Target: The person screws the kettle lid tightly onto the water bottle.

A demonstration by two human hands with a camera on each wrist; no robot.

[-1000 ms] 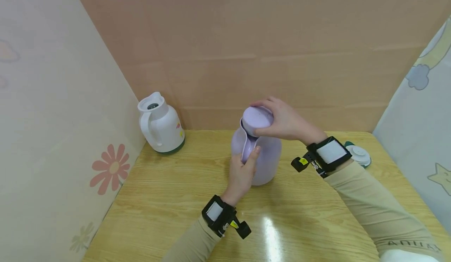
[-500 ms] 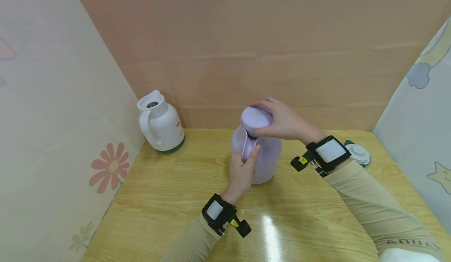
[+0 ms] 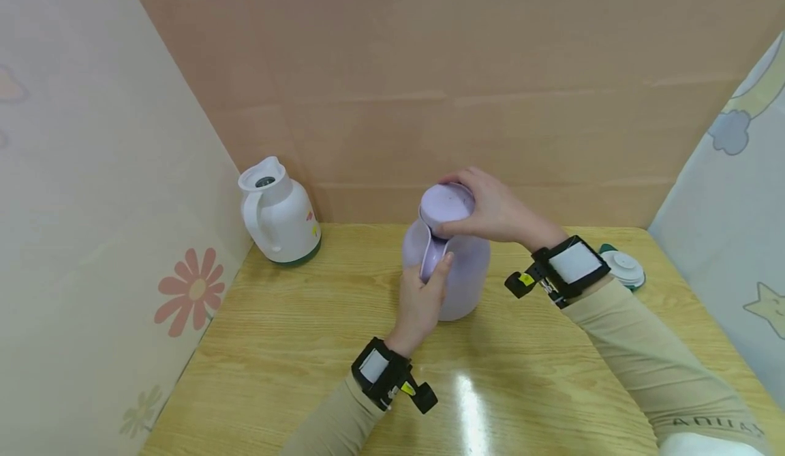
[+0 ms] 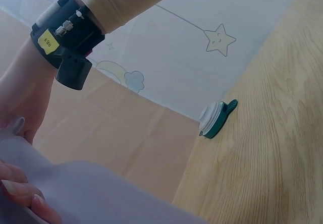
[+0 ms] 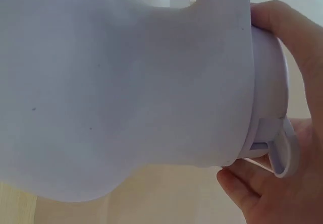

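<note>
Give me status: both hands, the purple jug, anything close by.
Left hand grips purple jug handle. Right hand grips its lid. Jug upright on table. White jug and loose lid stand apart.

Both arms in beige long sleeves (image 3: 638,354); right one w/ dark lettering near shoulder. Black wrist straps (image 3: 381,373) on each, w/ white patch, yellow sticker (image 4: 46,41), metal screws, small black cam block.
</note>
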